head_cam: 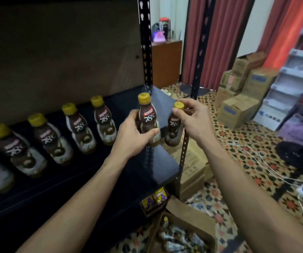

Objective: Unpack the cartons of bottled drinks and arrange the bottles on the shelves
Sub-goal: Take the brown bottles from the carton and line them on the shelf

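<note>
Gripping the first bottle [148, 117] round its body with the left hand [132, 132], fingers and thumb curling about the label. Pinching the yellow cap [179, 105] of the second bottle [173, 128] with the right hand [189, 115], thumb and fingertips closing on it from above. Holding both upright, side by side, at the right end of the shelf [161, 167]; unable to tell whether either base is touching the board.

Noting small brown bottles with yellow screw caps and dark labels reading "Kopiko 78°C" in white under a red band, pale swirls lower down. Seeing a row of bottles [79, 128] of the same kind standing along the shelf to the left, spaced apart, labels facing outward, blurring toward the left edge.

Noting the shelf as a dark board on black perforated uprights [145, 42], with a brown backboard [56, 52] behind. Seeing an open carton [187, 210] on the floor below the hands, more bottles lying inside.

Noting a patterned floor [247, 143] with a white cable [267, 161] trailing across it. Seeing stacked cartons [238, 99] at the right, red curtains [225, 33] behind them, a wooden cabinet [167, 53] at the back and a white display stand [293, 79] at far right.
</note>
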A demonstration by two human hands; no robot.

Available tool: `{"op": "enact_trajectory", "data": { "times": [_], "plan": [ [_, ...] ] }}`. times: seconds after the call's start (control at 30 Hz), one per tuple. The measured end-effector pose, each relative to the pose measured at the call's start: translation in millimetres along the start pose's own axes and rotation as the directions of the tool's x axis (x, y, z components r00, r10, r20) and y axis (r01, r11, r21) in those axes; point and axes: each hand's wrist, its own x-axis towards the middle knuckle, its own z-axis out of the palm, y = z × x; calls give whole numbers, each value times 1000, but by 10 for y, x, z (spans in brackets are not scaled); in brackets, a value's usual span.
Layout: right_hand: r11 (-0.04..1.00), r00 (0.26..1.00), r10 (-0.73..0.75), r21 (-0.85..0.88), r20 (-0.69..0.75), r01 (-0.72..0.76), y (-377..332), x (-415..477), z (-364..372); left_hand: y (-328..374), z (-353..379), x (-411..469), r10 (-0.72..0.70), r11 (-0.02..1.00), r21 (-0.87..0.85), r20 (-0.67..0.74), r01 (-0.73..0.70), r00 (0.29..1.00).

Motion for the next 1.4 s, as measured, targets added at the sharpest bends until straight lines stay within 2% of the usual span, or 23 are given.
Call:
{"op": "enact_trajectory", "data": {
  "times": [0.2, 0.43, 0.6, 0.73, 0.87, 0.97, 1.03, 1.1, 1.23, 1.4],
  "plan": [
    [995, 994, -99, -7, 43, 100, -346, 385, 143, 62, 21, 203, -3, 990, 135, -187, 29, 982],
    [987, 983, -109, -98, 150, 125, -510, 589, 386, 0, 98, 240, -67, 965, 234, -227, 121, 972],
    [985, 984, -86, -137, 157, 108, -516, 595, 467, 37, 54, 235, -88, 944, 288, -258, 163, 962],
    [984, 986, -82, -144, 142, 103, -525, 587, 486, 260, -75, 244, -53, 889, 432, -223, 148, 973],
    [991, 981, -78, -90, 178, 95, -466, 557, 492, 458, -322, 366, 112, 838, 546, -164, -4, 980],
    [998, 981, -6, -56, 193, 17, -326, 455, 490, 585, -559, 502, 156, 729, 680, -43, -86, 987],
    [998, 979, 50, -46, 197, -42, -187, 358, 493, 616, -652, 571, 114, 598, 794, 52, -111, 992],
    [993, 971, 94, -95, 221, -74, -58, 264, 506, 599, -681, 610, 55, 517, 842, 147, -155, 988],
    [977, 942, 180, -162, 282, -138, 104, 149, 575, 564, -691, 667, 22, 528, 830, 198, -179, 980],
    [953, 943, 230, -253, 239, -169, 153, 174, 661, 533, -702, 688, 11, 538, 826, 196, -170, 981]
  ]
}}
